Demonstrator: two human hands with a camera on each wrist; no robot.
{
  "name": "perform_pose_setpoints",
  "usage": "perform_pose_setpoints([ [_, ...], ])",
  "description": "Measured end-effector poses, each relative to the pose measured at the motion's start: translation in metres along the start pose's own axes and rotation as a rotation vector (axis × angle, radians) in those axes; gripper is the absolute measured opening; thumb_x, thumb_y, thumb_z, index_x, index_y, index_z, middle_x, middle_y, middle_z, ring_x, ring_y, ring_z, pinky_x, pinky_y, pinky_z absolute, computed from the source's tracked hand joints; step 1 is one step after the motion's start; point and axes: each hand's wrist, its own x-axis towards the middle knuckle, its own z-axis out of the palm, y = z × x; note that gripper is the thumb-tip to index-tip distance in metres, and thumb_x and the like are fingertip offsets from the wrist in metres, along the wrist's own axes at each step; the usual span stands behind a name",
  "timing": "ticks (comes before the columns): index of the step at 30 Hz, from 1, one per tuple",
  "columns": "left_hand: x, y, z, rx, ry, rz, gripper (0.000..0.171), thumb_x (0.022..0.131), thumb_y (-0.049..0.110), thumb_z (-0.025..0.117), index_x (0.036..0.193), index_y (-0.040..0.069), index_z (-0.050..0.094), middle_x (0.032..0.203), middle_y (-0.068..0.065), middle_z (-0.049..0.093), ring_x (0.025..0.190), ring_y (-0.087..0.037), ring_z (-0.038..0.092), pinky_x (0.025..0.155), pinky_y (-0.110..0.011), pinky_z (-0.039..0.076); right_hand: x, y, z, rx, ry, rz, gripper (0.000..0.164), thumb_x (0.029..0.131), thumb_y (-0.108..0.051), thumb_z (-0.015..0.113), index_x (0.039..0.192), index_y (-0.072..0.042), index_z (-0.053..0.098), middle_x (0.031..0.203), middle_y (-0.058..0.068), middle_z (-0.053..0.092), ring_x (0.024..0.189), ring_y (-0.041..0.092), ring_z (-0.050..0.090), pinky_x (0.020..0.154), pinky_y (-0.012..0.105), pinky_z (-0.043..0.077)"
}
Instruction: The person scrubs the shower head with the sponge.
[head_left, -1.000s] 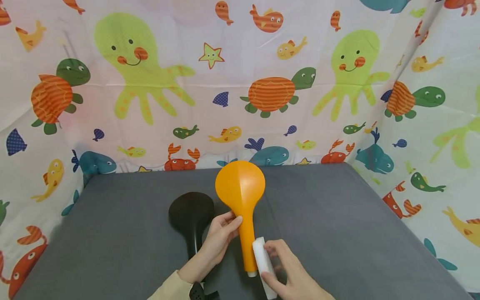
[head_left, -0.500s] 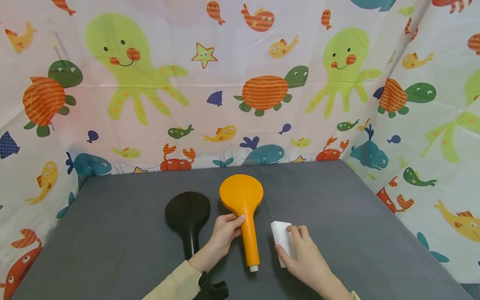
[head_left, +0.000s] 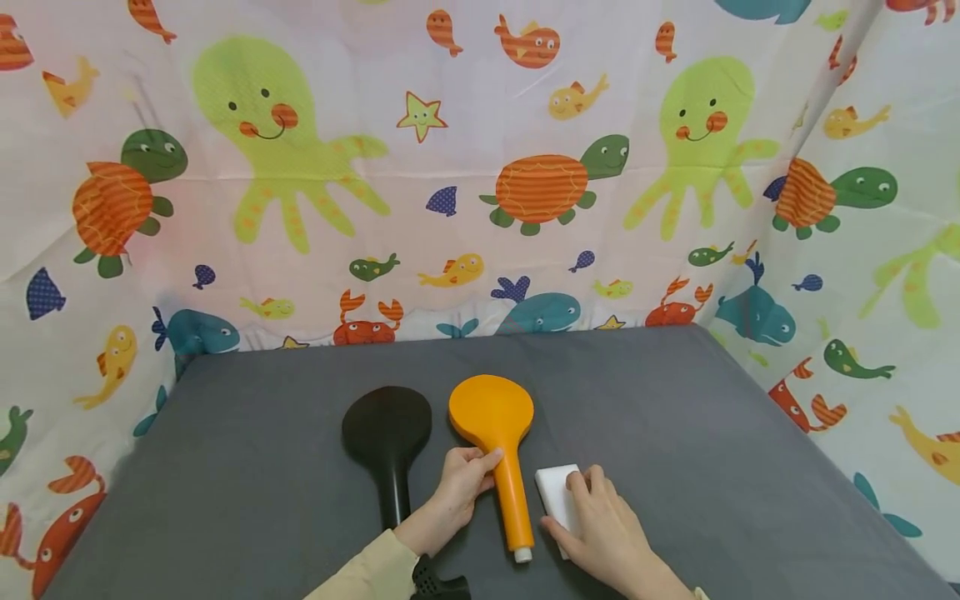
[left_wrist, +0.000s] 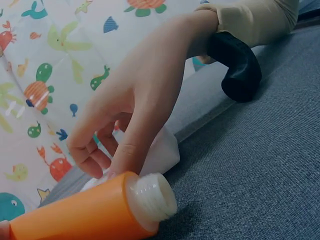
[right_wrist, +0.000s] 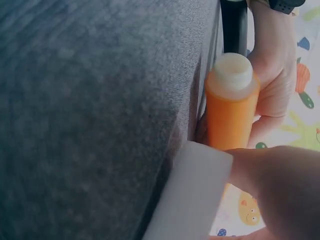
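An orange shower head (head_left: 491,410) slants across the middle of the grey cloth, its threaded white end (left_wrist: 157,197) pointing towards me. My left hand (head_left: 457,492) holds its neck from the left, thumb on top. To the right, my right hand (head_left: 611,533) grips a white block like a sponge (head_left: 555,492) between thumb and fingers, low at the table and apart from the orange handle. The right wrist view shows the block's smooth side (right_wrist: 192,187) close up, with the shower head behind it. My palm and fingers hide part of the block.
A black shower head (head_left: 386,425) lies on the cloth left of the orange one, its handle partly behind my left wrist. The grey-covered table (head_left: 712,467) ends at a white curtain (head_left: 457,75) printed with sea animals, at the back and both sides.
The white block left the orange handle's side and moved right, then down to the table in my right hand. The orange shower head came down lower, still in my left hand.
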Motion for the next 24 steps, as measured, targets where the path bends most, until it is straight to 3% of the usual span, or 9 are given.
perform_pose_setpoints([
  [5,-0.003,-0.001,0.0,0.05,0.022,-0.011,0.023,0.09,0.007,0.06,0.091,-0.016,0.057,0.092,-0.015,0.06,0.078,-0.018,0.063,0.072,-0.033,0.054,-0.001,0.001,-0.001,-0.018,-0.009,-0.026,0.044,0.077,-0.048,0.071,0.091,-0.012,0.049,0.08,0.001,0.035,0.058,0.012,0.032,0.048,0.022,0.029],
  [13,-0.003,0.004,-0.001,0.144,0.067,-0.047,0.023,0.087,0.009,0.064,0.07,-0.001,0.052,0.089,-0.014,0.06,0.078,-0.02,0.064,0.071,-0.036,0.055,0.001,-0.002,-0.007,-0.012,-0.081,-0.012,0.038,0.082,-0.048,0.065,0.089,-0.014,0.052,0.079,-0.001,0.034,0.06,0.012,0.031,0.051,0.024,0.028],
  [20,-0.003,0.018,-0.008,0.323,0.034,-0.059,0.024,0.084,0.015,0.069,0.079,-0.006,0.057,0.085,-0.012,0.061,0.076,-0.022,0.067,0.067,-0.033,0.055,0.005,0.0,-0.008,-0.022,-0.097,-0.018,0.035,0.081,-0.043,0.068,0.091,-0.013,0.052,0.079,-0.001,0.035,0.062,0.012,0.033,0.053,0.025,0.029],
  [24,-0.001,0.029,-0.012,0.441,-0.021,-0.069,0.031,0.086,0.022,0.067,0.082,-0.008,0.062,0.08,-0.01,0.063,0.072,-0.022,0.068,0.064,-0.031,0.055,0.008,0.001,-0.01,-0.012,-0.097,-0.021,0.034,0.081,-0.043,0.068,0.088,-0.014,0.052,0.08,0.0,0.035,0.062,0.012,0.033,0.053,0.025,0.029],
])
